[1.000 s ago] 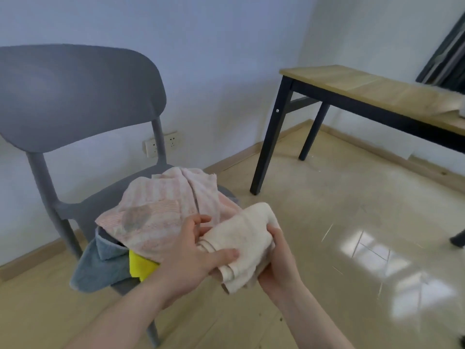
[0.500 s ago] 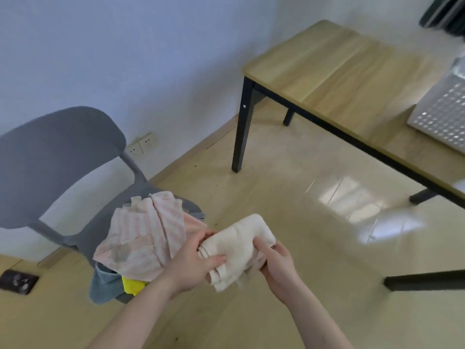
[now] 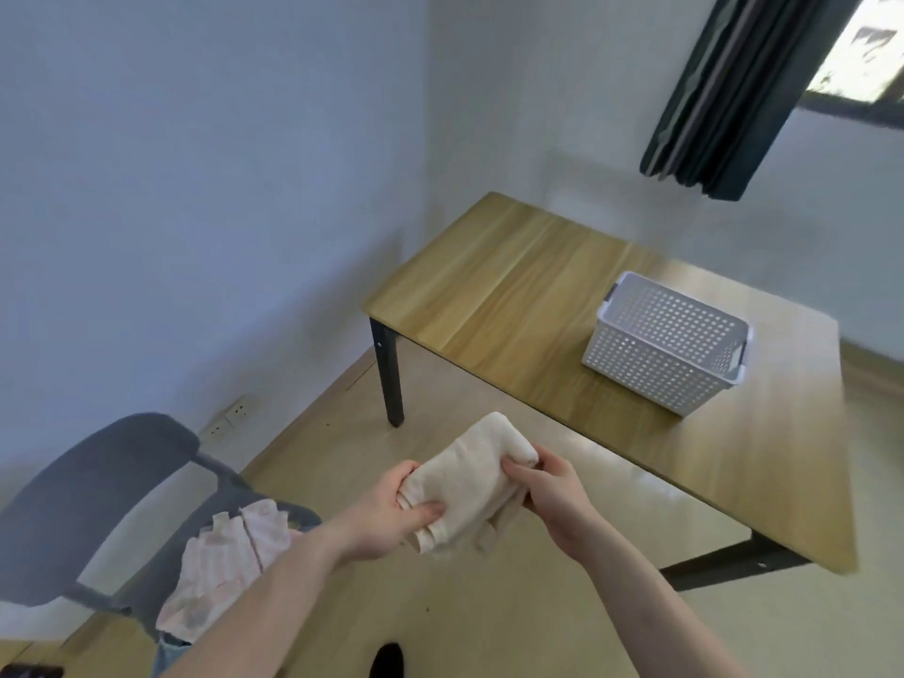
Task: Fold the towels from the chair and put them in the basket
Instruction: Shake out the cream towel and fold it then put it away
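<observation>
Both hands pinch the folded cream towel [image 3: 469, 482] at opposite ends: left hand [image 3: 391, 511] w/ thumb on top, right hand [image 3: 548, 491] w/ thumb over the far corner, prob. to keep the folds from opening. Forearms reach fwd, towel held mid-air above the floor, betw. the chair [image 3: 98, 506], where the pink towel [image 3: 230, 565] waits, and the table [image 3: 513, 296] w/ the white basket [image 3: 665, 345].

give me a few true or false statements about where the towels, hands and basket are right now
1. Both hands grip the cream towel. True: the left hand and right hand each hold an end.
2. The white basket sits on the floor. False: it stands on the wooden table.
3. A pink striped towel lies on the grey chair. True.
4. The cream towel is inside the basket. False: it is held in the air, apart from the basket.
</observation>
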Demonstrator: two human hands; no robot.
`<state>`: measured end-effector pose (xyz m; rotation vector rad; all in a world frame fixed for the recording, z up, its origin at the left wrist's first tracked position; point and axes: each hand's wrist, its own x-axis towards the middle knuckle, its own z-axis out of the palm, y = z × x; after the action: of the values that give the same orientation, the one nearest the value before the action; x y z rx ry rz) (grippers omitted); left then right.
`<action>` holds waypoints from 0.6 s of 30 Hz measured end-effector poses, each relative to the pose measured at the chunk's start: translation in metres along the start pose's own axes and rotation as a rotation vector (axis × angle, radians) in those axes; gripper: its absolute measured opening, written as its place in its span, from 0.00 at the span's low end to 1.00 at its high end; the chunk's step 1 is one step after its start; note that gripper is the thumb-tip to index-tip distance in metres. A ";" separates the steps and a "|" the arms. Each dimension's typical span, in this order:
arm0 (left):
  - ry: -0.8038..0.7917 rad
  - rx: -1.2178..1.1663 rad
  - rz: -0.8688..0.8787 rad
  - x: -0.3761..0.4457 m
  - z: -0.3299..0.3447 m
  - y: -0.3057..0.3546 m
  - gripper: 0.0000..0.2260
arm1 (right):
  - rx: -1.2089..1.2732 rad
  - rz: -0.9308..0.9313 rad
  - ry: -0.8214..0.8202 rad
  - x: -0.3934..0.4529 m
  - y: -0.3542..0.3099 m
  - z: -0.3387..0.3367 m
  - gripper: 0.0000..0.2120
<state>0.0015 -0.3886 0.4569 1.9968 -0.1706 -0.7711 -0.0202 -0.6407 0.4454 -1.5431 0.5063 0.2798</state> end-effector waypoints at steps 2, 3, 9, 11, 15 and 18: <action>-0.006 0.007 0.031 0.023 0.000 0.026 0.16 | -0.013 -0.020 0.020 0.013 -0.022 -0.021 0.08; -0.007 0.011 0.050 0.036 0.000 0.039 0.15 | -0.021 -0.030 0.035 0.021 -0.032 -0.033 0.08; -0.035 0.007 0.149 0.131 0.006 0.105 0.14 | -0.015 -0.070 0.110 0.075 -0.089 -0.101 0.09; -0.053 0.017 0.163 0.164 0.010 0.124 0.13 | -0.038 -0.078 0.150 0.094 -0.106 -0.123 0.09; -0.098 0.062 0.180 0.230 0.026 0.166 0.12 | -0.072 -0.095 0.237 0.132 -0.128 -0.173 0.10; -0.105 0.064 0.179 0.275 0.048 0.199 0.12 | -0.046 -0.068 0.277 0.158 -0.137 -0.215 0.09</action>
<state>0.2280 -0.6441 0.4805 1.9704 -0.4346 -0.7635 0.1538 -0.8795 0.4998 -1.6504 0.6664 0.0245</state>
